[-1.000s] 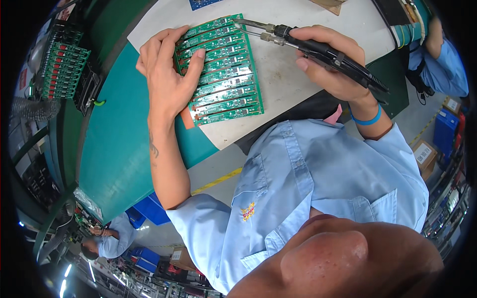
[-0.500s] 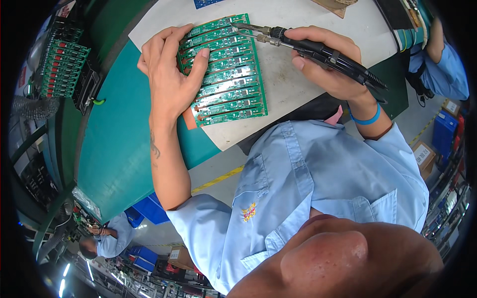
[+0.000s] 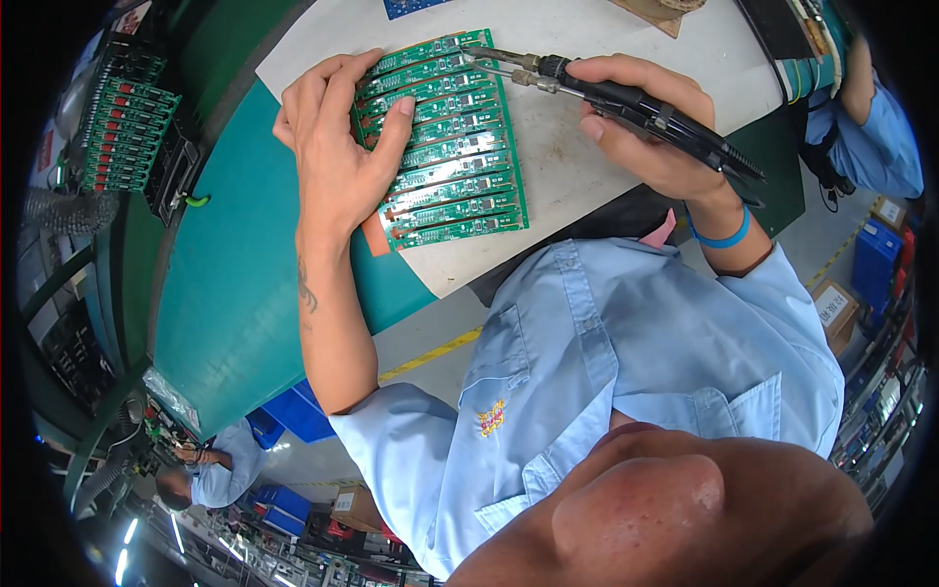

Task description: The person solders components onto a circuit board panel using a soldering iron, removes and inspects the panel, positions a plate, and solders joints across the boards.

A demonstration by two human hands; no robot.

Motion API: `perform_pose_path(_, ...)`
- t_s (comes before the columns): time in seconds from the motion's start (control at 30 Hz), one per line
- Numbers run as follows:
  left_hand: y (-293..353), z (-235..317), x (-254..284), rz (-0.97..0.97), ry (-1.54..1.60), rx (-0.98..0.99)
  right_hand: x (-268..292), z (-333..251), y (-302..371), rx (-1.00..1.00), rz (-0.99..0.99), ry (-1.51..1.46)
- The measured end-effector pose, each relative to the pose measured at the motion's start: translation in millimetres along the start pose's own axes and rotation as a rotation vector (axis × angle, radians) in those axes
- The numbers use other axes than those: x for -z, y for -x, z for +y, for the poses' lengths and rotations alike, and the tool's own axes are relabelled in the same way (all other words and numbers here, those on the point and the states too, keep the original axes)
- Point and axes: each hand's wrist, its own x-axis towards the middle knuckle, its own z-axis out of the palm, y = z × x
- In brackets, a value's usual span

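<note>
A green circuit board panel (image 3: pixel 460 178), made of several narrow strips side by side, lies on the white sheet. My left hand (image 3: pixel 337 147) holds its left side, fingers bent at the far left edge and thumb laid over the strips. In my right hand (image 3: pixel 657 132) is a black soldering iron (image 3: pixel 626 101), gripped along its handle. Its metal tip and a thin tube beside it reach the panel's far right corner, at the farthest strips. Whether the tip touches a joint is too small to tell. An orange piece (image 3: pixel 374 235) shows from under the panel's near left corner.
The white sheet (image 3: pixel 577 186) covers part of a green mat (image 3: pixel 225 293). At far left stands a rack of upright green boards (image 3: pixel 127 137). A blue board (image 3: pixel 406 6) and a brown wooden piece (image 3: pixel 665 12) lie at the far edge. Co-workers sit at right (image 3: pixel 875 137) and lower left (image 3: pixel 225 465).
</note>
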Motion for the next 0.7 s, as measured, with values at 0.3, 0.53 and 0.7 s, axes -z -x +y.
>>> perform_pose_path(0.3, 0.5, -6.9, 11.9, -0.021, 0.086, 0.085, 43.7, 3.4, 31.6, -0.019, 0.393, 0.202)
perform_pose_path(0.53, 4.0, -16.5, 27.4, 0.025, 0.334, 0.158, 43.9, 26.3, 17.8, -0.142, 0.592, 0.128)
perform_pose_path(0.7, 9.0, -4.3, 69.1, 0.101, 0.783, 0.52, 37.1, 40.1, 15.5, -0.016, 0.579, 0.028)
